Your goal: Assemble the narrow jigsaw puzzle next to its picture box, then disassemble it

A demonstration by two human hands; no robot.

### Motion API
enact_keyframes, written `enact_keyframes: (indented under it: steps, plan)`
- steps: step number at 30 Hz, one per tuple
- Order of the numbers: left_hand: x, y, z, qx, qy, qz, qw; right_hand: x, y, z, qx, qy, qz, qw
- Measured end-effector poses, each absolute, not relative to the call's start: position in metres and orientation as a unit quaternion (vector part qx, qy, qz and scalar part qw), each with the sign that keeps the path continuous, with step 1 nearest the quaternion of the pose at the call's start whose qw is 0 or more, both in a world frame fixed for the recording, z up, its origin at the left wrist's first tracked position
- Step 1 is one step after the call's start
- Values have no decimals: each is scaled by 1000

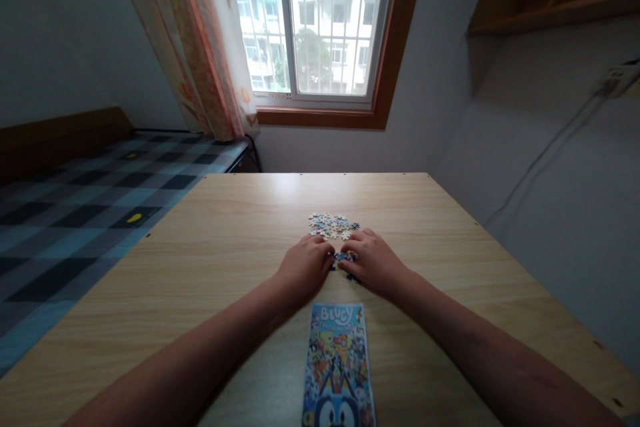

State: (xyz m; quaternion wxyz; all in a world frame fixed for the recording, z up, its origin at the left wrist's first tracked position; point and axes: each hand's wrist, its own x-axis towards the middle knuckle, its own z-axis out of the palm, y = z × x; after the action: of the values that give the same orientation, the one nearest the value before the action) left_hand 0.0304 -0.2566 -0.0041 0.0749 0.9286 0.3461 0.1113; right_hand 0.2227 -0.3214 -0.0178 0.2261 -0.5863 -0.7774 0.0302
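Dark blue jigsaw puzzle pieces (345,257) lie between my two hands, partly hidden under the fingers. From the left, my left hand (306,263) curls its fingers and thumb closed on the edge of a puzzle piece. Across from it, my right hand (375,259) pinches at the same pieces, thumb in front and fingers behind. Just beyond the hands is a loose pile of jigsaw pieces (330,225), mostly pale with some blue ones. Nearer to me lies a colourful Bluey picture sheet or box lid (337,360), flat between my forearms.
All of this rests on a light wooden table (225,227). To the left stands a bed with a checked cover (85,207). A window (325,27) and curtain (200,33) are behind the table. A cable (545,147) runs down the right wall below a wooden shelf (560,10).
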Motion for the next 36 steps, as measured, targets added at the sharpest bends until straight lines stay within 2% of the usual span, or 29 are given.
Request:
enact_keyframes:
  steps: [9, 18, 24, 28, 36]
  plan:
    - [28, -254, -1, 926, 362, 93, 57, 223, -323, -19, -581, -767, 32, 271]
    - [24, -245, 2, 896, 433, 93, 37, 230, -318, -19, -624, -698, 84, 341]
    - [24, -250, -5, 924, 340, 173, 10, 235, -316, -22, -615, -697, 116, 350]
    - [26, -251, -9, 947, 285, 150, 17, 236, -317, -22, -607, -701, 119, 355]
    - [27, -245, -10, 944, 300, 130, 48, 238, -318, -19, -620, -683, 116, 368]
